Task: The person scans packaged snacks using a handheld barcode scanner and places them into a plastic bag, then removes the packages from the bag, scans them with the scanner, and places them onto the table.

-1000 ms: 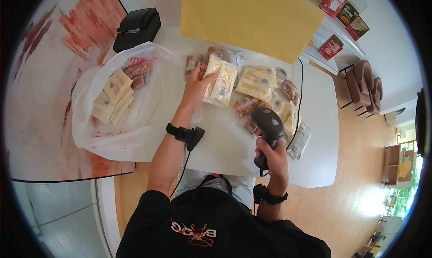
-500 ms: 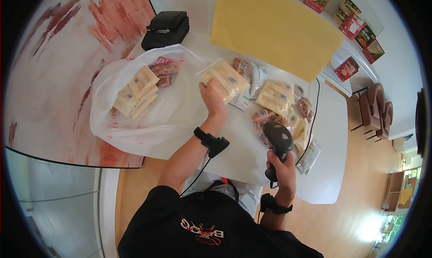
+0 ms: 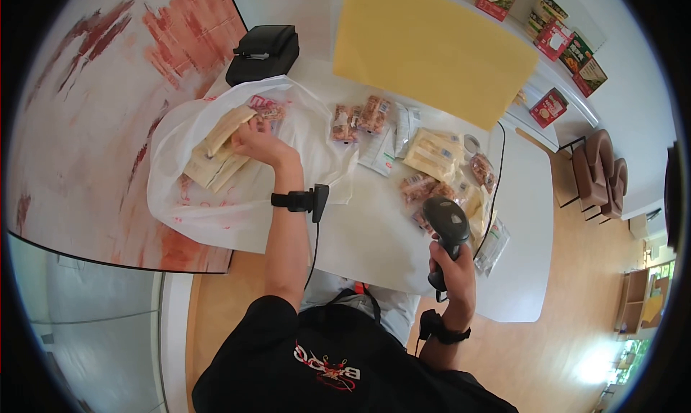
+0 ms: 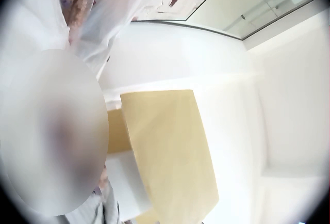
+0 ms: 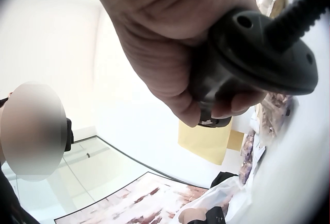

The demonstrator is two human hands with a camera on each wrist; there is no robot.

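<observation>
My left hand (image 3: 260, 144) reaches into the open white plastic bag (image 3: 169, 136) and grips a flat cream-coloured food packet (image 3: 227, 131) at its edge. This packet lies over other cream packets (image 3: 216, 172) in the bag. Packs with reddish-brown contents (image 3: 270, 110) sit beside them, partly covered by the fingers. In the right wrist view, my right hand (image 5: 170, 43) has its fingers wrapped round the handle of a black barcode scanner (image 5: 258, 53). Seen from the head, the scanner (image 3: 446, 222) is upright above the table's near right part, close to a pile of packets.
On the white table (image 3: 345, 240) lie more cream packets (image 3: 435, 154), reddish-brown packs (image 3: 374, 114), silver-white pouches (image 3: 378, 154) and a tape roll (image 3: 471, 143). A black case (image 3: 263, 56) stands behind the bag. A yellow board (image 3: 432, 53) rises at the back; a black cable (image 3: 502, 175) crosses the right side.
My left hand has carried the cream packet leftward from the table's middle into the white bag. The right hand keeps the scanner in nearly the same place; the head view has shifted.
</observation>
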